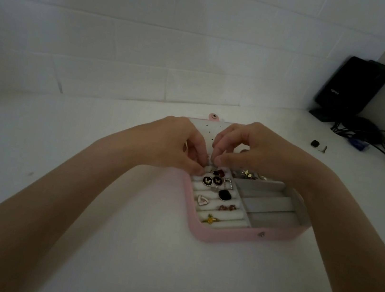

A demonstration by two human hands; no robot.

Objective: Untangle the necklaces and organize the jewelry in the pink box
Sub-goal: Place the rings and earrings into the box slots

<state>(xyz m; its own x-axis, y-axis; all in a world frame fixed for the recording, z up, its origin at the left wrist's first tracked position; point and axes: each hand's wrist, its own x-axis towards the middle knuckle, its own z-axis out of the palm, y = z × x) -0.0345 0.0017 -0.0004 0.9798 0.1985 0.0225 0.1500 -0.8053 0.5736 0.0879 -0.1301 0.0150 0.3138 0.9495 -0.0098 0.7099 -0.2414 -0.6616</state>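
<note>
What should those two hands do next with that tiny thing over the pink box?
Probably lower the small piece into the top ring roll. Both the left hand and right hand pinch it just above the pink box, where other pieces already sit.

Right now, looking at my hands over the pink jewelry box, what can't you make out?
- Head view: the piece pinched between the left hand and right hand is too small and hidden by fingertips.
- The far end of the pink box is covered by both hands.
- The jewelry pile under the right hand: too dim, partly hidden.
</note>
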